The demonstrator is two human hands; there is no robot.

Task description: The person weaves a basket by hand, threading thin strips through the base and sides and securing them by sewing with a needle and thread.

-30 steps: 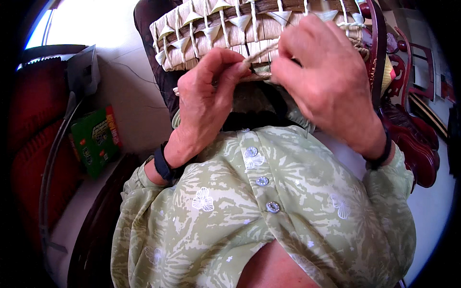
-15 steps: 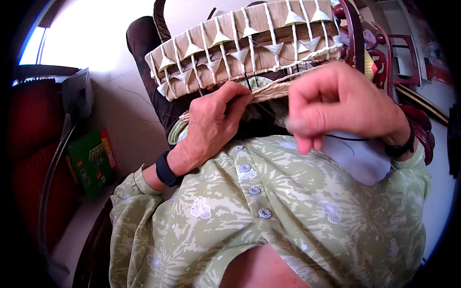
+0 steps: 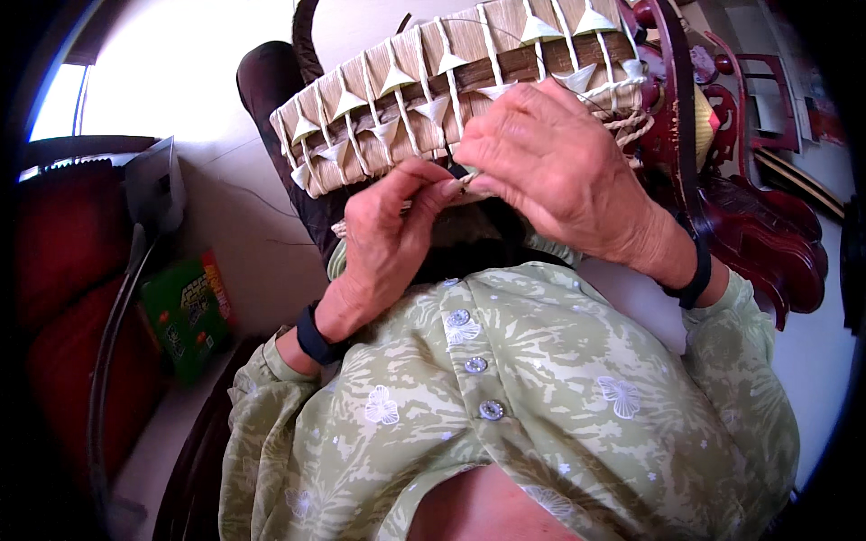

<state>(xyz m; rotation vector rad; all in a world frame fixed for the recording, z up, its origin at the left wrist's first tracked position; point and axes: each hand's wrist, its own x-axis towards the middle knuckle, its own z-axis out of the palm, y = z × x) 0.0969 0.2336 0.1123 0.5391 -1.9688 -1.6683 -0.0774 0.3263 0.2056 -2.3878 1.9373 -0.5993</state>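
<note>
Left hand [image 3: 386,225] pinched pale cord [image 3: 465,180] at fingertips.
Right hand [image 3: 564,171] curled over same spot, its exact hold hidden. Cord lay between both hands, beside near edge of straw-coloured panel [image 3: 442,86]; dark-red carved wood [image 3: 758,230] farther right.

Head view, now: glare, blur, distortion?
Head view throughout: glare bleaches the floor at upper left; red cushions at left sit in shadow; the grey pole bows near the dark rim; left hand and right hand show no obvious motion blur.
</note>
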